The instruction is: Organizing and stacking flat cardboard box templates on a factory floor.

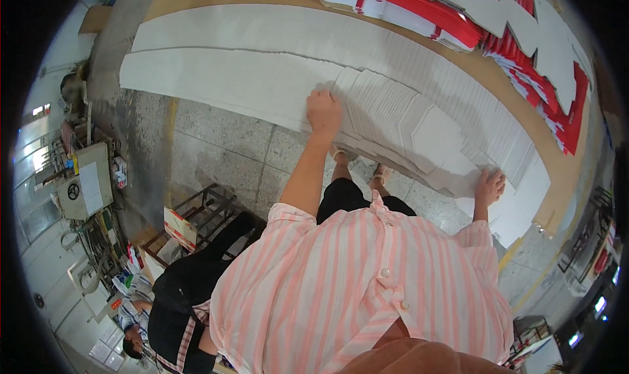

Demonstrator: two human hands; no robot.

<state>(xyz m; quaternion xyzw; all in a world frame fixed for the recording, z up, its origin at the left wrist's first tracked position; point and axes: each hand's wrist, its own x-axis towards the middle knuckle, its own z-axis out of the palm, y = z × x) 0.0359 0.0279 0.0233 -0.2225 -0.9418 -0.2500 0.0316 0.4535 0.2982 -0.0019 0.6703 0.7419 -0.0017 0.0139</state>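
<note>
The tan desk curves across the view, bearing two long spreads of pale card sheets. The farther spread lies overlapped in narrow steps; the nearer spread lies in front of it, fanned out between the person's hands. Red-and-white card pieces lie in piles beyond both. The left hand rests, fingers curled, at the fan's left end; the right hand touches its right end. Whether either grip is clenched on card, I cannot tell.
</note>
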